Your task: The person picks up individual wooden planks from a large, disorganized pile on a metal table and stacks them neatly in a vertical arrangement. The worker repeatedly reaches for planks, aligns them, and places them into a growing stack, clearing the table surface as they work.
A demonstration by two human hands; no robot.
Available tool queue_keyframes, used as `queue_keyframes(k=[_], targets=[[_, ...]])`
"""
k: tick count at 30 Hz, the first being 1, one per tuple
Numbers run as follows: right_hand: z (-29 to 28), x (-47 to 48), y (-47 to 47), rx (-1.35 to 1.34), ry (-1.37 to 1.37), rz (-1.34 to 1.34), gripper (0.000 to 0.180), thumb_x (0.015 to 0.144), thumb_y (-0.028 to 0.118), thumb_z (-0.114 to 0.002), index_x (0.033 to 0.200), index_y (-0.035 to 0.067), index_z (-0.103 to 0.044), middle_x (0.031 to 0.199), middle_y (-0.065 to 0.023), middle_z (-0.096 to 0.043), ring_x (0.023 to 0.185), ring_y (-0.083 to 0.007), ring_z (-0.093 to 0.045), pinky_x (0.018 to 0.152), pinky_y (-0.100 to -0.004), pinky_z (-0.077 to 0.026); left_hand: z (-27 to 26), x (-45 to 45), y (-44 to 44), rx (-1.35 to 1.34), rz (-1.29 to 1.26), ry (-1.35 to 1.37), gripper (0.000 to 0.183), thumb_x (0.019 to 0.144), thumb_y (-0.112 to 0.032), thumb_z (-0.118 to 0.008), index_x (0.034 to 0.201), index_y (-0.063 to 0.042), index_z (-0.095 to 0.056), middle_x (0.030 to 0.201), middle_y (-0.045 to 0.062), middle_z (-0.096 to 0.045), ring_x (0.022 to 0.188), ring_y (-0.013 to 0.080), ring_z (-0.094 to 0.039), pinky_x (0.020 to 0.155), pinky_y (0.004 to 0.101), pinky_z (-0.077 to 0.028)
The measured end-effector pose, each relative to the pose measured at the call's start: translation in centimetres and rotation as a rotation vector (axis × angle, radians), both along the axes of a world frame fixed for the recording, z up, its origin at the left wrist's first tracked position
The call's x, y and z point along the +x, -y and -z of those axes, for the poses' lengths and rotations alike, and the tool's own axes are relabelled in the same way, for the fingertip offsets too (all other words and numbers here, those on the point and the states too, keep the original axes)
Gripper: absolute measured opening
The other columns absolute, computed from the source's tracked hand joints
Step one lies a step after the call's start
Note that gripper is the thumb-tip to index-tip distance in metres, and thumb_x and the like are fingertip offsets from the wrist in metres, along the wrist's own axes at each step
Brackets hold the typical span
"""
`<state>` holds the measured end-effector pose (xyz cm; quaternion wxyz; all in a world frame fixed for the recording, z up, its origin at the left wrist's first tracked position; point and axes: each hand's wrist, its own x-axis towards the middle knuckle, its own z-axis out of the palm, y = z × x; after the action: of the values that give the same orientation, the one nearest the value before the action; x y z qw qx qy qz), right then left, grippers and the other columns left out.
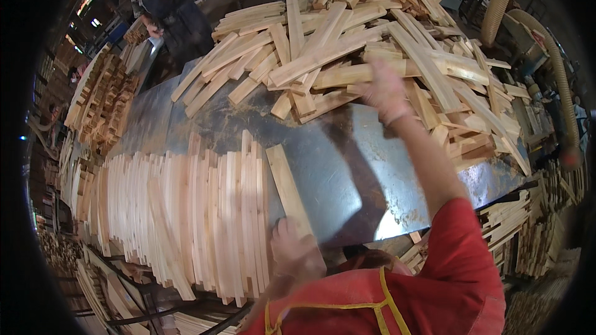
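Note:
My left hand [292, 246], slightly blurred, grips the near end of a flat wooden board [287, 181] on the metal-topped table [321, 167]. Just left of it stands a long row of wooden strips [186, 209], packed side by side on edge, with one strip lying slanted across them. My right hand [384, 90] is stretched out at the near edge of a loose heap of boards [344, 41]. Motion blurs its fingers, so whether they hold a board cannot be told. Boards in the heap lie crisscrossed at many angles.
Another person [167, 9] stands beyond the table's far left corner. Stacked wood pieces [100, 97] rise along the left side. Ribbed hoses [500, 4] hang at the far right. More strips [507, 218] are stacked below the table's right edge. Sawdust lies on the tabletop.

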<state>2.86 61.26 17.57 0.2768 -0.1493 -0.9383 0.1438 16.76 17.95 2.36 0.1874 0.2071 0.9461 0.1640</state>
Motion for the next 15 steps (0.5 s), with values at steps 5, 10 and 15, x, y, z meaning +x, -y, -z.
queue_keyframes(k=[5,10,15], targets=[[-1.5,-2.2,-16.4,0.170,0.508,0.518,0.060,0.089,0.031,-0.076,0.142,0.009,-0.056,0.134,-0.0192,-0.065,0.126,-0.0381,-0.064,0.102,-0.0485,-0.055,-0.5,0.6,-3.5,-0.167,-0.239,0.135,0.112,0.077,-0.059,-0.080,0.164,-0.006,-0.033,0.163,0.024,-0.036,0.143,0.0452,-0.042,0.114,0.0604,-0.040],[4.0,2.9,-11.2,-0.126,0.447,0.299,0.056,0.086,0.018,-0.071,0.137,0.006,-0.052,0.131,-0.0266,-0.065,0.118,-0.0438,-0.067,0.100,-0.0508,-0.055,1.5,-0.7,-3.2,0.046,-0.245,-0.017,0.103,0.077,-0.045,-0.081,0.162,-0.006,-0.038,0.155,0.026,-0.042,0.139,0.0469,-0.044,0.114,0.0560,-0.041],[9.7,12.0,6.9,-0.867,0.304,-0.006,0.076,0.079,0.023,-0.074,0.147,0.004,-0.045,0.114,-0.0283,-0.068,0.104,-0.0414,-0.069,0.092,-0.0468,-0.056,1.0,-2.3,0.0,0.370,-0.412,0.295,0.086,0.082,-0.026,-0.080,0.159,-0.006,-0.047,0.149,0.020,-0.055,0.120,0.0317,-0.067,0.103,0.0424,-0.054]])
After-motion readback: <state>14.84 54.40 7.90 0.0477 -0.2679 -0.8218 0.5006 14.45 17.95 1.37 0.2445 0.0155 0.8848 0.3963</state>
